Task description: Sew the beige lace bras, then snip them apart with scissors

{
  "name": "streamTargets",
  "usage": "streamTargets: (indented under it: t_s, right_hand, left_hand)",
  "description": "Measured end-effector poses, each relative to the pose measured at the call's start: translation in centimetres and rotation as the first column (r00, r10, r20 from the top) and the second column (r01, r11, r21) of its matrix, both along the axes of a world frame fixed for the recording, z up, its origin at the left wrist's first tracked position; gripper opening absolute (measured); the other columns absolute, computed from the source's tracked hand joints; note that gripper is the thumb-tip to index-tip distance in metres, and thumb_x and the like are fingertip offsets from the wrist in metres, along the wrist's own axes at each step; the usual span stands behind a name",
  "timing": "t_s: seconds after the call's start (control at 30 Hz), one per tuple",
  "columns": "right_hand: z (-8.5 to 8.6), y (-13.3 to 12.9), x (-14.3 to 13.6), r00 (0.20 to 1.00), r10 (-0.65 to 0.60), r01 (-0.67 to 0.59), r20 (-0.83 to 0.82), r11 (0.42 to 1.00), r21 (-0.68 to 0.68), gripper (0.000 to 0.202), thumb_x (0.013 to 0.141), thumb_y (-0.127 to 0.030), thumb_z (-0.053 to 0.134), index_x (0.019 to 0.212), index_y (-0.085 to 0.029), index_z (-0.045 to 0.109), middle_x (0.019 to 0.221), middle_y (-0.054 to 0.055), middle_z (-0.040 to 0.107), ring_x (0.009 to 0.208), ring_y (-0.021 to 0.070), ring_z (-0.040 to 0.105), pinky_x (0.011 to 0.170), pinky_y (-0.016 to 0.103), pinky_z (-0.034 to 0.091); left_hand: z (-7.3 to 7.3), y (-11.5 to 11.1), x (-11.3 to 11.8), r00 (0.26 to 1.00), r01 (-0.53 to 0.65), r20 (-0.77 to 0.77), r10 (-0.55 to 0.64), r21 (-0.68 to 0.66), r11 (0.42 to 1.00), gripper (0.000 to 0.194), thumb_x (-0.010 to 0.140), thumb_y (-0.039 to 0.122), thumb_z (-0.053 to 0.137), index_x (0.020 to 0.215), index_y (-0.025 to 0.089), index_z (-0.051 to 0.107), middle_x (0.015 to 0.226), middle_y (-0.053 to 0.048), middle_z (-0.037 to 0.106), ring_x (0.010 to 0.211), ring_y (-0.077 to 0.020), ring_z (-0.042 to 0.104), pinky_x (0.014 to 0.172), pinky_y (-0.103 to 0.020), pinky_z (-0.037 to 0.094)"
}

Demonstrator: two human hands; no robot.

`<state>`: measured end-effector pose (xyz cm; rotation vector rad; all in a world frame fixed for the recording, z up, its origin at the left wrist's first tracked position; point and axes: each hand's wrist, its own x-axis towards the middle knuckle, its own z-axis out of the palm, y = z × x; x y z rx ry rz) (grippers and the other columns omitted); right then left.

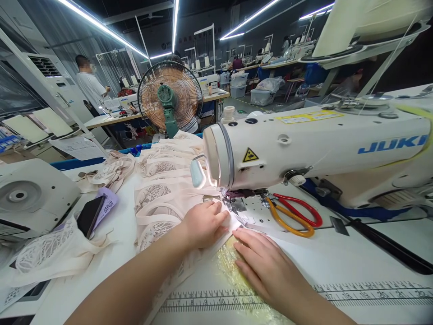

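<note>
Pale pink cloth [234,221] lies at the centre of the dial, its far end at the needle area of the sewing machine [297,144] toward 1 o'clock. This piece looks to be partway through; no finished seam can be made out. The left hand [204,223] rests on it, fingers bunched and curled, though whether they pinch it I cannot tell. The right hand [270,266], at 5 o'clock, has its fingers slightly apart, index tip at the cloth's near edge. At 11 o'clock lace pieces [162,189] lie heaped, sewn or waiting, it is unclear which. Blue letters on the machine arm, at 2 o'clock, read JUKI; nearer, a yellow warning triangle [250,155] marks its head. A purple label [107,205] at 9 o'clock carries a code and print too small to read; a printed ruler [203,301] crosses 6 o'clock, numerals legible
</note>
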<state>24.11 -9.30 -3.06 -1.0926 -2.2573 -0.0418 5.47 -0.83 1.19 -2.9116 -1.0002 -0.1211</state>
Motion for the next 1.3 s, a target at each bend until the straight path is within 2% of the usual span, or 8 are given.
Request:
streamTargets:
  t_s: [0.37, 0.67, 0.8, 0.93, 1.0, 1.13, 1.2, 1.3]
  right_hand:
    - [0.2, 0.0, 0.0, 1.000, 0.001, -0.001, -0.012, 1.000, 0.020, 0.022, 0.085, -0.018, 0.042, 0.094, -0.017, 0.062, 0.111, 0.013, 0.063, 0.104, 0.0248, 0.057, 0.087, 0.043, 0.049]
    - [0.1, 0.1, 0.1, 1.000, 0.003, -0.002, -0.027, 1.000, 0.021, 0.021, 0.084, -0.018, 0.043, 0.094, -0.015, 0.062, 0.109, 0.013, 0.063, 0.102, 0.0261, 0.057, 0.084, 0.044, 0.052]
    - [0.1, 0.0, 0.1, 1.000, 0.005, -0.005, -0.030, 1.000, 0.006, 0.020, 0.084, -0.018, 0.045, 0.093, -0.014, 0.062, 0.110, 0.014, 0.062, 0.104, 0.0266, 0.056, 0.085, 0.044, 0.051]
    - [0.2, 0.0, 0.1, 0.999, 0.002, -0.002, -0.035, 1.000, -0.008, 0.020, 0.084, -0.018, 0.045, 0.093, -0.014, 0.062, 0.110, 0.014, 0.062, 0.104, 0.0257, 0.056, 0.087, 0.042, 0.051]
    - [0.2, 0.0, 0.1, 0.999, 0.001, -0.001, -0.041, 1.000, -0.003, 0.020, 0.084, -0.018, 0.045, 0.094, -0.014, 0.063, 0.110, 0.014, 0.062, 0.105, 0.0260, 0.056, 0.087, 0.042, 0.051]
    - [0.0, 0.0, 0.1, 0.999, 0.005, -0.005, -0.053, 1.000, -0.004, 0.021, 0.085, -0.018, 0.046, 0.095, -0.014, 0.064, 0.113, 0.013, 0.062, 0.107, 0.0265, 0.055, 0.087, 0.044, 0.051]
    - [0.0, 0.0, 0.2, 0.999, 0.001, -0.002, -0.051, 1.000, -0.008, 0.021, 0.085, -0.019, 0.045, 0.094, -0.015, 0.064, 0.113, 0.013, 0.062, 0.106, 0.0264, 0.055, 0.087, 0.044, 0.051]
    - [0.1, 0.0, 0.2, 0.999, -0.008, 0.008, -0.047, 1.000, -0.013, 0.021, 0.086, -0.019, 0.044, 0.092, -0.016, 0.063, 0.111, 0.012, 0.063, 0.105, 0.0257, 0.056, 0.087, 0.043, 0.051]
  left_hand:
    - [0.6, 0.1, 0.0, 0.999, -0.001, -0.047, 0.000, -0.033, 0.999, 0.036, 0.086, 0.034, 0.046, 0.115, 0.013, 0.056, 0.117, -0.016, 0.058, 0.103, -0.0267, 0.055, 0.084, -0.041, 0.050]
    - [-0.5, 1.4, -0.7, 0.999, 0.020, -0.027, -0.019, 0.013, 1.000, 0.041, 0.086, 0.037, 0.047, 0.119, 0.014, 0.054, 0.123, -0.017, 0.055, 0.111, -0.0288, 0.054, 0.089, -0.044, 0.048]
    - [-0.2, 1.9, -0.7, 0.999, 0.038, -0.022, -0.037, 0.038, 0.999, 0.040, 0.086, 0.036, 0.049, 0.117, 0.012, 0.055, 0.121, -0.018, 0.057, 0.108, -0.0296, 0.055, 0.088, -0.044, 0.048]
    - [0.4, 0.3, -0.1, 0.998, 0.062, 0.028, -0.063, 0.044, 0.997, 0.027, 0.085, 0.027, 0.048, 0.102, 0.011, 0.061, 0.101, -0.013, 0.065, 0.094, -0.0249, 0.060, 0.082, -0.040, 0.050]
    - [0.2, -1.1, 0.2, 0.994, 0.086, 0.067, -0.088, 0.036, 0.996, 0.027, 0.085, 0.026, 0.047, 0.102, 0.010, 0.061, 0.098, -0.012, 0.066, 0.090, -0.0229, 0.060, 0.079, -0.037, 0.051]
    - [-1.3, -3.1, -0.3, 0.987, 0.124, 0.092, -0.131, 0.076, 0.989, 0.040, 0.088, 0.025, 0.044, 0.123, 0.007, 0.050, 0.126, -0.014, 0.055, 0.114, -0.0265, 0.051, 0.092, -0.042, 0.046]
    - [-1.9, -3.0, -0.9, 0.988, 0.132, 0.070, -0.137, 0.068, 0.989, 0.039, 0.091, 0.021, 0.039, 0.128, 0.011, 0.046, 0.133, -0.011, 0.050, 0.120, -0.0245, 0.048, 0.095, -0.044, 0.044]
    - [-1.9, -1.8, -1.7, 0.982, 0.170, 0.072, -0.172, 0.036, 0.985, 0.035, 0.094, 0.020, 0.037, 0.126, 0.016, 0.048, 0.132, -0.008, 0.052, 0.120, -0.0214, 0.049, 0.096, -0.043, 0.043]
